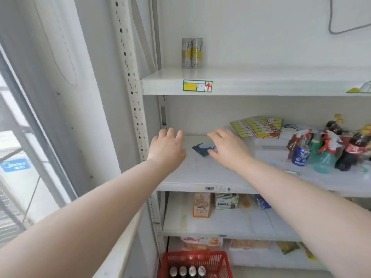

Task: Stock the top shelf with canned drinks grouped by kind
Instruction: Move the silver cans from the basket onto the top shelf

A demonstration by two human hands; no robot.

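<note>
Two tall silver-and-yellow cans (192,53) stand side by side at the back left of the top shelf (261,85). My left hand (167,148) hovers, fingers apart and empty, over the left end of the second shelf (200,177). My right hand (226,148) reaches beside it, fingers spread, above a dark blue flat packet (201,149) lying on that shelf; I cannot tell if it touches the packet. A blue can (301,154) stands at the right of the second shelf. Dark can tops (187,271) show in a red basket (218,261) below.
Cola bottles (353,149), green spray bottles (323,157) and yellow price cards (258,126) crowd the right of the second shelf. Snack boxes (201,205) fill lower shelves. A perforated upright (133,93) and a window (18,157) stand at the left.
</note>
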